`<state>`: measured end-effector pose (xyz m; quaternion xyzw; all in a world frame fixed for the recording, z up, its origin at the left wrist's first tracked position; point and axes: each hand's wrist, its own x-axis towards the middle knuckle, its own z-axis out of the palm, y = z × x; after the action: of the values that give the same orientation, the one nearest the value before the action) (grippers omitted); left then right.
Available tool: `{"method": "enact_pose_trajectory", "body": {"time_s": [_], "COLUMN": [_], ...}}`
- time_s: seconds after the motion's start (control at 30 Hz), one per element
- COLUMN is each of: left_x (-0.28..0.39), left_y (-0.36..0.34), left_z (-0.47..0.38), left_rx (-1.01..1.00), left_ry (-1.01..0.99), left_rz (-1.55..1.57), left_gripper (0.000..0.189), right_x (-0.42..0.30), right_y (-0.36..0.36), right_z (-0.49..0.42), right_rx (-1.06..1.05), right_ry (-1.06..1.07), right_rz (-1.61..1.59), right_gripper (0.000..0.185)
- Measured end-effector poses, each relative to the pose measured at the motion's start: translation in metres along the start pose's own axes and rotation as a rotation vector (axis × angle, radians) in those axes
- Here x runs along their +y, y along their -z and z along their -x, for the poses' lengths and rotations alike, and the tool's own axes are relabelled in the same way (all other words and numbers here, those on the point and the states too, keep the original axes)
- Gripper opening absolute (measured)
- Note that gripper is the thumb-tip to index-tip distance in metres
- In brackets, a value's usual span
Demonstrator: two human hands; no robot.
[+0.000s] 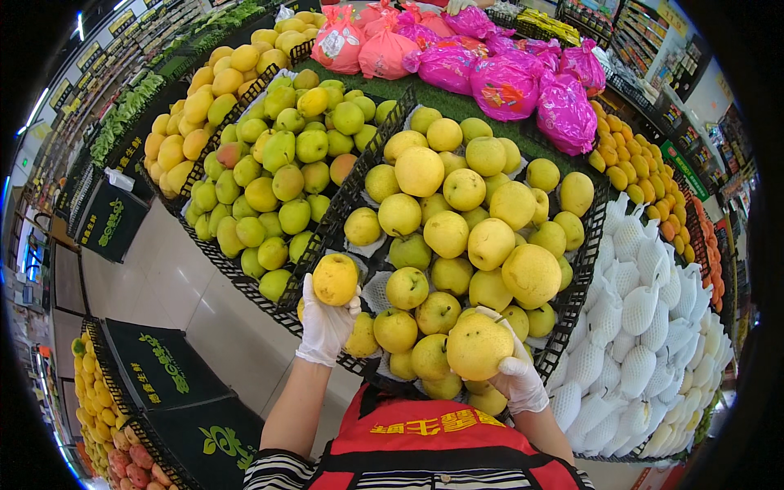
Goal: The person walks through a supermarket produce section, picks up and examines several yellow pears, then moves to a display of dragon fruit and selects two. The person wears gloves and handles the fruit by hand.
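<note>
My left hand (328,318), in a thin white glove, holds a yellow pear (335,279) with small brown marks, at the near left corner of a black plastic crate (318,252). In my right hand (513,373), gloved too, is a large round yellow pear (479,346), above the near edge of the same crate. Many round yellow pears (446,234) are heaped in front of me, some on crumpled paper or foam liners. Part of each hand's fingers is hidden behind the fruit.
Green pears (278,151) fill the crate to the left. On the right lie fruits in white foam nets (643,309). Pink and purple plastic bags (507,79) stand at the back on green matting. Orange-yellow fruit (631,160) sits far right, dark display panels (147,361) lower left.
</note>
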<state>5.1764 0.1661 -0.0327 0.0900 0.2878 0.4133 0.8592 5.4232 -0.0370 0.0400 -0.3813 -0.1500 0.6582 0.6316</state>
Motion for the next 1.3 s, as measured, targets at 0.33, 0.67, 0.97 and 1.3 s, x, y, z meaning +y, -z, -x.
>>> {"method": "enact_pose_trajectory", "body": {"time_s": [0.33, 0.67, 0.97, 1.3], "left_x": [-0.002, 0.012, -0.018, -0.041], "left_y": [0.007, 0.007, -0.013, 0.009], "left_z": [0.000, 0.021, 0.085, 0.115], "left_rx": [-0.098, -0.146, -0.271, -0.237], "left_ry": [-0.107, -0.056, 0.218, 0.396], "left_rz": [-0.208, -0.351, -0.567, -0.363], "left_gripper": [0.051, 0.057, 0.103, 0.071], "right_x": [0.002, 0.004, -0.003, -0.024], "right_y": [0.001, 0.009, 0.022, -0.019], "right_z": [0.000, 0.000, 0.005, -0.026], "right_rx": [-0.002, -0.060, -0.049, -0.133], "right_ry": [0.017, -0.017, 0.050, 0.070], "right_rz": [0.004, -0.071, -0.148, 0.337], "right_gripper": [0.106, 0.102, 0.106, 0.104]}}
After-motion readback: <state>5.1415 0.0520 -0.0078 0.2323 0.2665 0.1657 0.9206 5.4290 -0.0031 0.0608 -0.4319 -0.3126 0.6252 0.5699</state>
